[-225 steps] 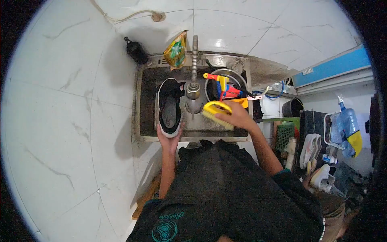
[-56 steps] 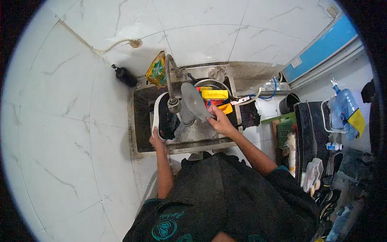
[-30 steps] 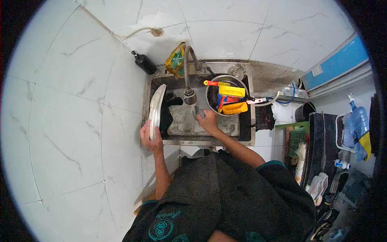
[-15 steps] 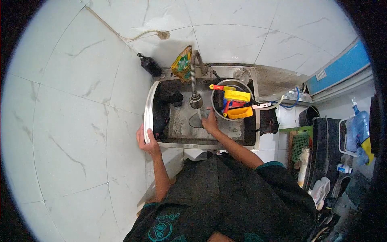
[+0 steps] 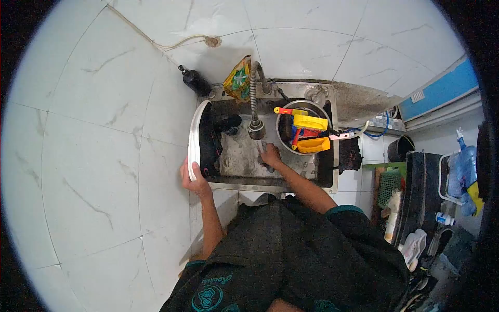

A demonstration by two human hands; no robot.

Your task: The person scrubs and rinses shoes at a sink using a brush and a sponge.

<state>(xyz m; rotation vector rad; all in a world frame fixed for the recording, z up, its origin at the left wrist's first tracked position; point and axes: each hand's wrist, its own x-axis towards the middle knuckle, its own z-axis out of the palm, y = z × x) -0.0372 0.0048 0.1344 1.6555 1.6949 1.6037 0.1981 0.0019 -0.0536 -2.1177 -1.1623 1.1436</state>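
Note:
My left hand [image 5: 196, 178] is wrapped round the near end of a black shoe [image 5: 209, 148], which stands on its side at the sink's left edge. Its white sole [image 5: 194, 136] faces left. My right hand [image 5: 270, 155] is low in the metal sink [image 5: 244, 169], under the flexible tap [image 5: 255, 127], where a thin stream of water falls by the fingers. Those fingers are curled; a small dark thing shows below them, too hidden to name. Just right of this hand is a round metal basin [image 5: 283, 145] holding yellow-handled brushes [image 5: 311, 122].
Behind the sink stand a black pump bottle [image 5: 195, 81] and a yellow-green packet [image 5: 238, 80]. A dark rag-like thing [image 5: 349, 155] hangs at the right edge. Farther right are a black bucket [image 5: 401, 149], a green crate [image 5: 389, 184] and a blue water bottle [image 5: 462, 161].
The dark oval patch left of my right hand is no longer seen there; a dark thing now shows beneath the hand. My left hand keeps its hold on the shoe. The view has shifted slightly.

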